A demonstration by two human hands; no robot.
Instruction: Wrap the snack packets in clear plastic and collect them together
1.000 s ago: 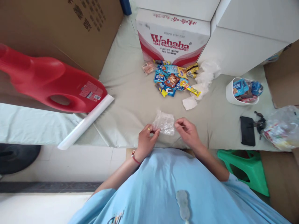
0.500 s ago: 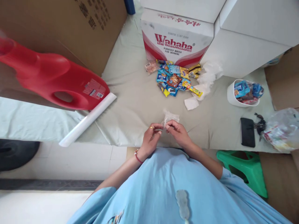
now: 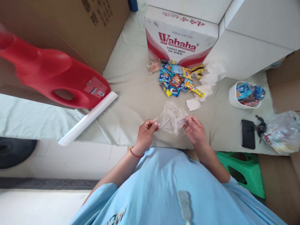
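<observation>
Between my hands a clear, crinkled plastic bag (image 3: 172,117) is stretched out above the cloth-covered table. My left hand (image 3: 147,132) pinches its left edge between thumb and fingers. On the opposite edge, the fingers of my right hand (image 3: 195,129) are closed on the plastic. Beyond the bag lies a pile of small wrapped snacks (image 3: 177,80) in blue, yellow and brown. A folded white tissue (image 3: 193,104) rests just past my right hand, beside crumpled translucent plastic (image 3: 212,75).
A white Wahaha carton (image 3: 180,37) stands behind the snacks. To the right are a white tub (image 3: 234,99) of snacks, a black phone (image 3: 247,134) and a filled plastic bag (image 3: 284,132). At left sit a red jug (image 3: 53,75), a white roll (image 3: 87,119) and a cardboard box (image 3: 98,40).
My hands have moved apart, spreading the bunched plastic bag wide between them. My left hand shifted slightly left, my right hand to the right.
</observation>
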